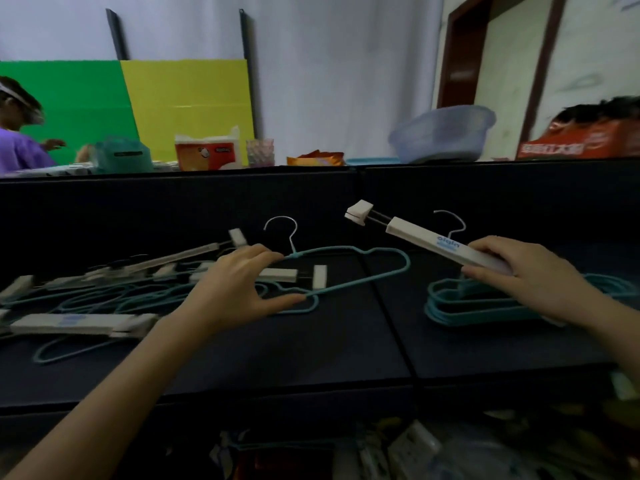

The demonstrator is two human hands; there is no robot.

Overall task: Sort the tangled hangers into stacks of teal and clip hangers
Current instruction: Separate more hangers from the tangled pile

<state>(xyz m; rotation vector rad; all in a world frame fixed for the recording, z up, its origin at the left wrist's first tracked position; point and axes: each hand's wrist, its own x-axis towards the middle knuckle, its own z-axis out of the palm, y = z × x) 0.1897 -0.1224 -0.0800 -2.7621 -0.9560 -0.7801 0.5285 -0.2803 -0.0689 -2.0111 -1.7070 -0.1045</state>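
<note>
My right hand (pixel 526 271) grips a white clip hanger (pixel 426 239) by one end and holds it up above a neat stack of teal hangers (pixel 485 304) on the right. Its clip (pixel 359 212) points up and to the left. My left hand (pixel 239 285) reaches over the tangled pile (pixel 104 292) of teal and white clip hangers on the left. Its fingers and thumb pinch the wire of a teal hanger (pixel 363 271) that lies across the middle of the dark table (pixel 311 355).
A raised dark ledge (pixel 311 188) borders the table's far side. Behind it stand a blue basin (pixel 443 133), a tissue pack (pixel 207 150), snack bags and an orange box (pixel 581 140). A person in purple (pixel 17 147) sits at far left. Clutter lies below the front edge.
</note>
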